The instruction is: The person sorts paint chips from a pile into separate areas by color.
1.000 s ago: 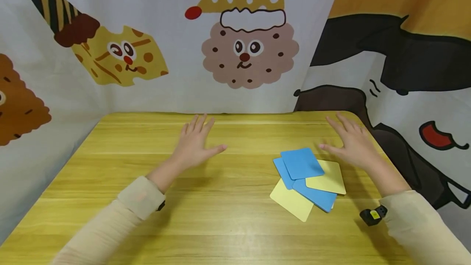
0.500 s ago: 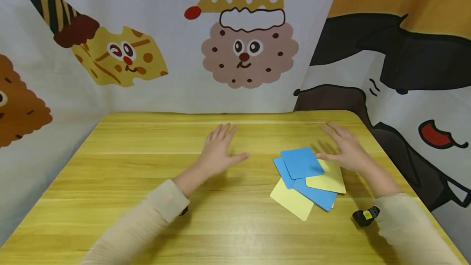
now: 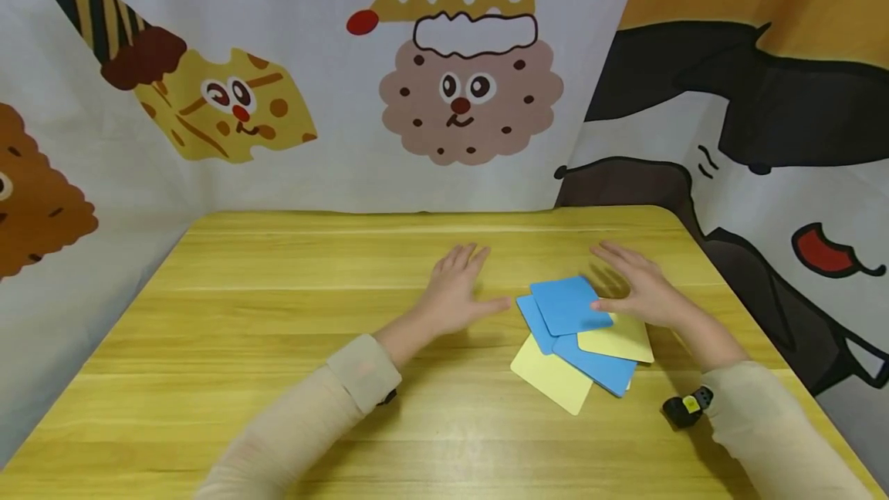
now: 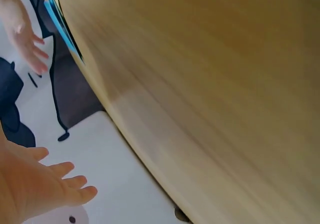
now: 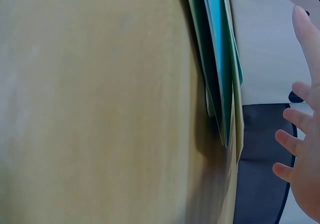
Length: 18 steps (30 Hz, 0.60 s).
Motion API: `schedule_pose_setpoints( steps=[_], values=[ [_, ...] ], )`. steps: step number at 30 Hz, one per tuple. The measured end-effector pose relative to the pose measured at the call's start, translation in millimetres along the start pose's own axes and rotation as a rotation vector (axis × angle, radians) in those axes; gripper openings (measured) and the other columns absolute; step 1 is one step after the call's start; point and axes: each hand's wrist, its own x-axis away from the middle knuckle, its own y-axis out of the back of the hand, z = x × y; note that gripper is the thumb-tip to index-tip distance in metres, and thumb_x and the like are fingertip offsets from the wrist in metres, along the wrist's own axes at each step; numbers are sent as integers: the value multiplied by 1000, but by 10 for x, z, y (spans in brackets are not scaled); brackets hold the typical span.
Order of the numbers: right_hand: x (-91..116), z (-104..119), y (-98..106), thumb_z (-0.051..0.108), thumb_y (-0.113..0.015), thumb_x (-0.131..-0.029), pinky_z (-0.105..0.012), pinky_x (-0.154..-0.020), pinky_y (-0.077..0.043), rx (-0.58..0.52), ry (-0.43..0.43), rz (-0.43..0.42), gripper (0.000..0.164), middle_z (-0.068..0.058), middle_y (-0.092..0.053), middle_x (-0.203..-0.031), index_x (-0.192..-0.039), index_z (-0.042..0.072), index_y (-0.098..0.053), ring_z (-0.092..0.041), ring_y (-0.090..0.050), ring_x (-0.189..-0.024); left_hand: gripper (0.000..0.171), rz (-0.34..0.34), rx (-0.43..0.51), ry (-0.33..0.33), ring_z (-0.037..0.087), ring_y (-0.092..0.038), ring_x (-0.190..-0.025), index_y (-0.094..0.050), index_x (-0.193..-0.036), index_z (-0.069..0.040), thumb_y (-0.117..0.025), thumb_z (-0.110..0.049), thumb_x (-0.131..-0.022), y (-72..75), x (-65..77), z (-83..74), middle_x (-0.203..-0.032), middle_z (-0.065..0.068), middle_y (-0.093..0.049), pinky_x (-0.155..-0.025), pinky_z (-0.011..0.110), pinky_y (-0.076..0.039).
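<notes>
A loose, fanned pile of square cards lies on the right half of the table. A blue card (image 3: 566, 305) is on top, with another blue card (image 3: 600, 365) and yellow cards (image 3: 552, 378) showing beneath. My left hand (image 3: 454, 295), fingers spread and thumb pointing at the pile, is over the table just left of the cards. My right hand (image 3: 642, 292) is at the pile's right side, its thumb overlapping the top blue card in the head view. In the right wrist view the cards (image 5: 215, 58) are seen edge-on, apart from the right hand (image 5: 305, 134). Both hands hold nothing.
The wood-grain table (image 3: 208, 330) ends at a back edge against a printed cloth (image 3: 333, 99) with cartoon food figures. A black wrist device (image 3: 687, 407) hangs under the right sleeve (image 3: 771, 415).
My left hand has moved right across the table to near the cards. My right hand has shifted slightly left and toward me, over the pile's edge. The cards stay put.
</notes>
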Motion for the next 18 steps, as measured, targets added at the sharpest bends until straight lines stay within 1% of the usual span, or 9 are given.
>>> schedule_pose_setpoints(
  steps=[3, 6, 11, 18],
  values=[
    [4, -24, -23, 38, -80, -77, -75, -96, -9, -28, 0, 28, 93, -24, -20, -153, -150, 7, -31, -54, -15, -134, 97, 32, -4, 4, 38, -16, -141, -24, -153, -10, -52, -71, -83, -75, -52, -67, -154, 17, -21, -109, 56, -16],
    [-6, -37, -47, 38, -81, -76, -75, -96, -9, -48, 2, 44, 93, -24, -20, -153, -149, 7, -32, -53, -15, -134, 97, 57, 9, 8, 37, -19, -140, -24, -152, -9, -54, -70, -83, -133, -102, -121, -154, 17, -22, -109, 54, -18],
    [-15, -49, -78, 38, -82, -74, -75, -95, -10, -71, 12, 72, 94, -24, -21, -152, -149, 6, -33, -53, -16, -134, 98, 108, 9, 15, 35, -20, -140, -23, -153, -10, -56, -69, -82, -237, -191, -210, -154, 16, -23, -109, 52, -20],
    [-2, -38, -89, 40, -84, -72, -74, -95, -12, -73, 25, 123, 98, -27, -21, -151, -148, 4, -33, -53, -17, -133, 101, 180, -69, -1, 33, -18, -141, -23, -153, -11, -54, -74, -80, -388, -272, -345, -155, 14, -21, -110, 49, -20]
  ],
)
